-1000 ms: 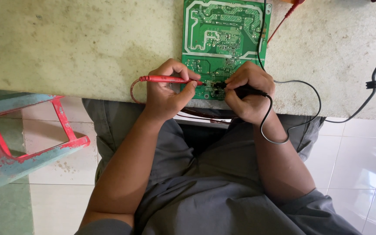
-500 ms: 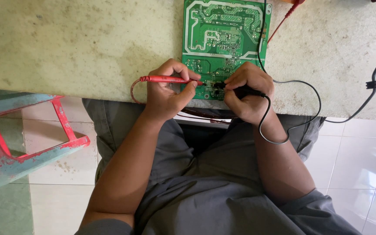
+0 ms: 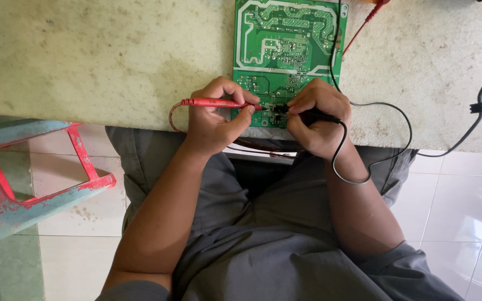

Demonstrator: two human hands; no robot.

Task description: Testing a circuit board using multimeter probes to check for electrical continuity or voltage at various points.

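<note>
Two hands, left hand (image 3: 216,117) gripping red probe (image 3: 218,103), right hand (image 3: 316,114) gripping black probe (image 3: 319,116), tips on green circuit board (image 3: 285,50) hidden by fingers

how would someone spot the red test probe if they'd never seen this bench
Find the green circuit board lying on the pale speckled worktop, then go to its near edge where two hands meet. The red probe lies across the left hand, tip toward the board. Its red body and looping red lead set it apart from the black probe in the right hand.
</note>
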